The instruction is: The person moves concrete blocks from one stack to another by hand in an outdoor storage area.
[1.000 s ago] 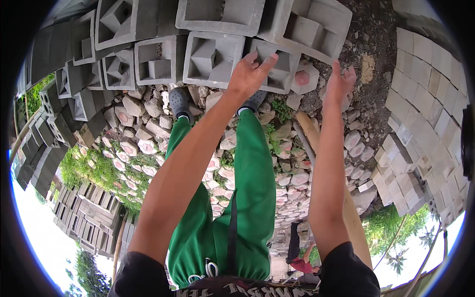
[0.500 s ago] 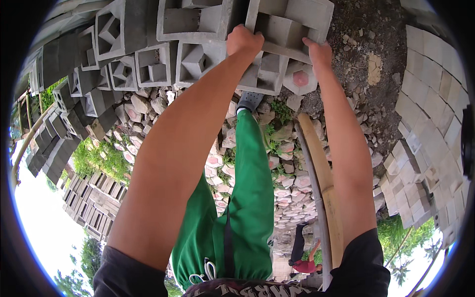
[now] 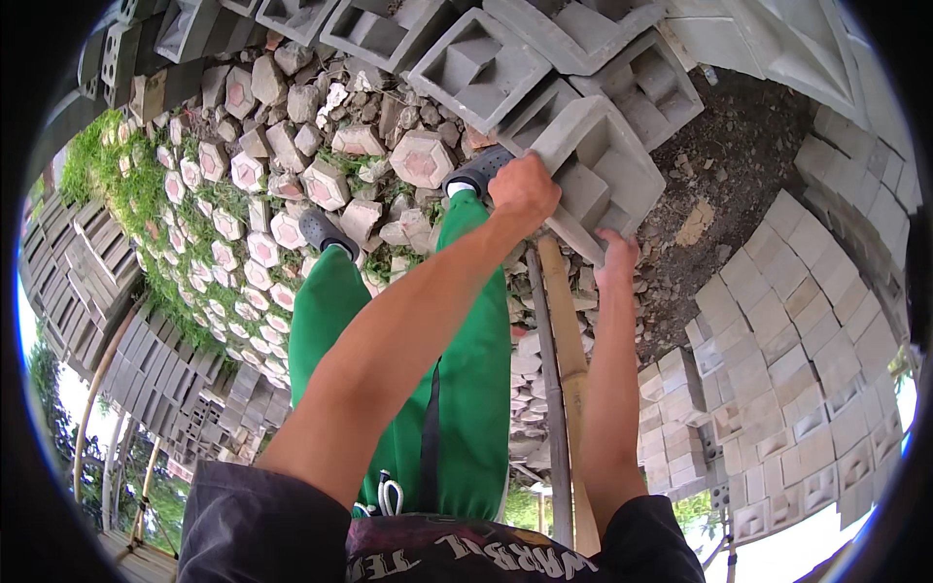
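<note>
Grey hollow concrete block (image 3: 607,165) gripped by both my hands.
L hand (image 3: 525,191) fingers curled on near-left edge, R hand (image 3: 616,257) clamped beneath; block's long axis runs diagonally away from fingers.

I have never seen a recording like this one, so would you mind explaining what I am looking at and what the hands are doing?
This is one view from a wide fisheye camera worn on a person's head, looking down, so straight edges bend near the rim. No machine is involved: the two bare forearms entering from below are the wearer's own. The left hand and right hand grip opposite sides of a grey hollow concrete block. More such blocks lie beside it. Below are green trousers, dark shoes and a ground of loose hexagonal paving stones with grass. A wooden pole lies alongside, and pale stacked blocks stand to the right.
</note>
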Demonstrator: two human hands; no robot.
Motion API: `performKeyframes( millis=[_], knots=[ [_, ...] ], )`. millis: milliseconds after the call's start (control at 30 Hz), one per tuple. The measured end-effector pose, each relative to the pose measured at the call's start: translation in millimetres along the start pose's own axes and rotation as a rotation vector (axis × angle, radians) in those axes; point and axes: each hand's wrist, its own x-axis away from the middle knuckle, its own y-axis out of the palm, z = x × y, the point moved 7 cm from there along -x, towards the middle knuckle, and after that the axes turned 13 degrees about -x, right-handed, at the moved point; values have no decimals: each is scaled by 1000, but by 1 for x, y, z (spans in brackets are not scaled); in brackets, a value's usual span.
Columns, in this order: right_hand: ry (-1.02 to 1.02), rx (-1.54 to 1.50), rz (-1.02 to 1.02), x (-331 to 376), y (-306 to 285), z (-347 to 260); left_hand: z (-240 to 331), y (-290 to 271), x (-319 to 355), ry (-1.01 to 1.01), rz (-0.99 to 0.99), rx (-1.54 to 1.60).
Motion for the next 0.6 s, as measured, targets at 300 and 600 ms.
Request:
performKeyframes(
  millis=[300, 600],
  knots=[
    [59, 709, -177, 183, 125, 108, -307, 57, 81, -276, -78, 477],
    [-1, 1004, -419, 389, 282, 231, -580, 32, 194, -374, 97, 959]
  ],
)
